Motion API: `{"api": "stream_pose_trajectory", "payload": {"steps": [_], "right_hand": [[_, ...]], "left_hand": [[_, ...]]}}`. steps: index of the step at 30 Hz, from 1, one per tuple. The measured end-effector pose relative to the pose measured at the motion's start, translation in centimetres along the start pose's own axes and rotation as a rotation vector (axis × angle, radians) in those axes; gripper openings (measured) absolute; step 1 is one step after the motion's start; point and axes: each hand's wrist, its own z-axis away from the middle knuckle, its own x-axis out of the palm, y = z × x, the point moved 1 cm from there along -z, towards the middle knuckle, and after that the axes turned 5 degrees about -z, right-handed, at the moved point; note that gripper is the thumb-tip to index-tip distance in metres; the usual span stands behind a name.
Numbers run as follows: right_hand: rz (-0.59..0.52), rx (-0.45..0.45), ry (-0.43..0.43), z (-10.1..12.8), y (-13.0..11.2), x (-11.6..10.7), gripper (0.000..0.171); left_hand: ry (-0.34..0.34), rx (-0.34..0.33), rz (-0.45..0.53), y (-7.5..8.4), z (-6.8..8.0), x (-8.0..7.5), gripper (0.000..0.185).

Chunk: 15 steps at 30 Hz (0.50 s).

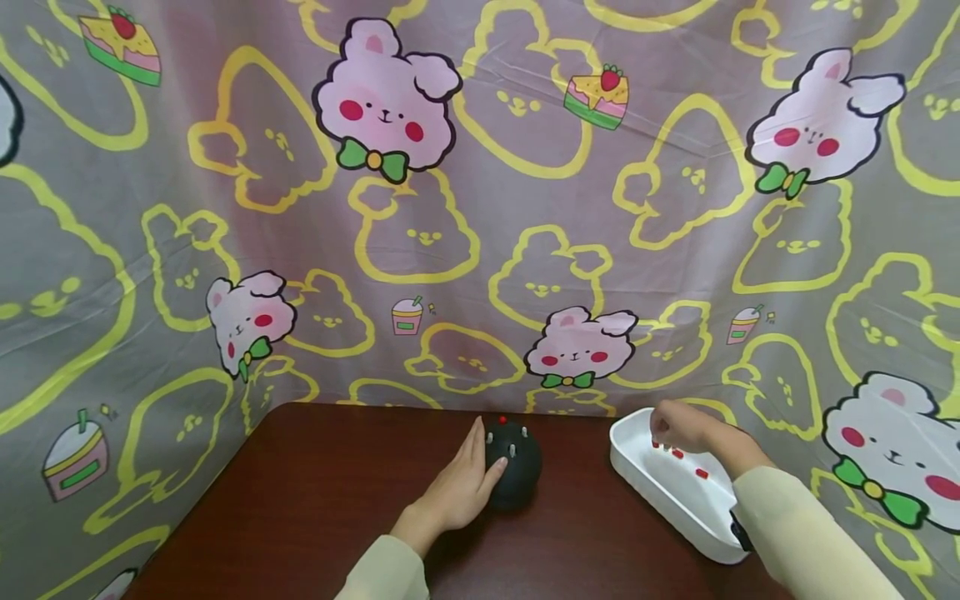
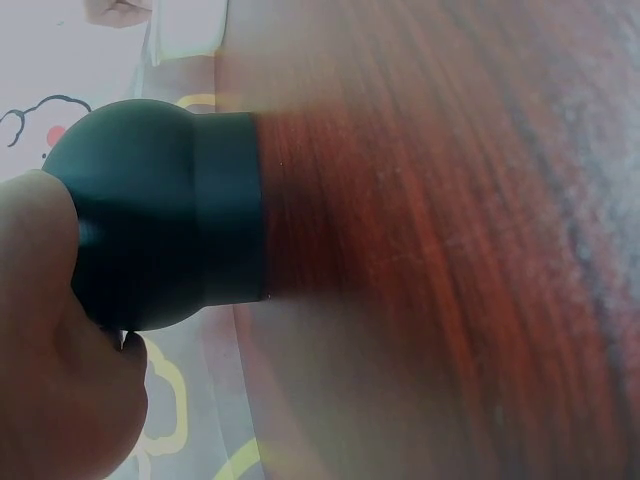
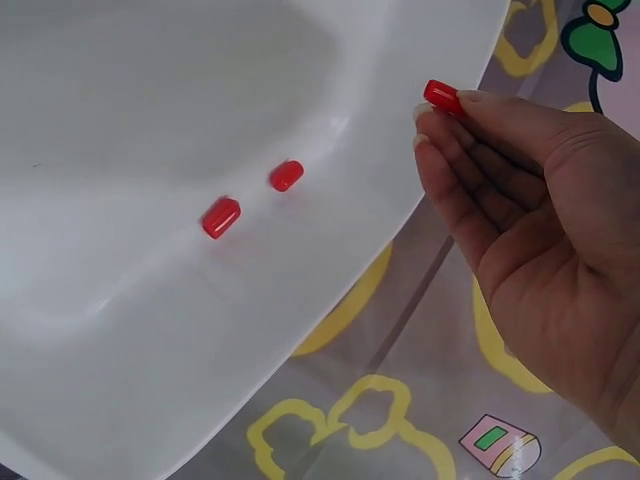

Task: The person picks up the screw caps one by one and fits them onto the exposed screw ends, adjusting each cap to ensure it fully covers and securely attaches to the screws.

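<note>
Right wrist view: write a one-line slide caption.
Right hand pinches a red peg at its fingertips beside a white tray holding two more red pegs.

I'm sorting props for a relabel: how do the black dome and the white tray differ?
The black dome is dark, rounded and matte; the white tray is pale, shallow, glossy and roughly rectangular. The dome stands at the table's middle with the left hand resting against its side; the tray lies to the right, where the right hand pinches a red peg above it. Two loose red pegs lie in the tray. Both rest on the wooden table.
</note>
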Motion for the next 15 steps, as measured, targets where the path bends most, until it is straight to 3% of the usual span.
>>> {"api": "stream_pose_trajectory", "payload": {"steps": [15], "right_hand": [[0.027, -0.089, 0.089, -1.1, -1.2, -0.7, 0.016]], "left_hand": [[-0.004, 0.0, 0.006, -0.1, 0.0, 0.0, 0.086]]}}
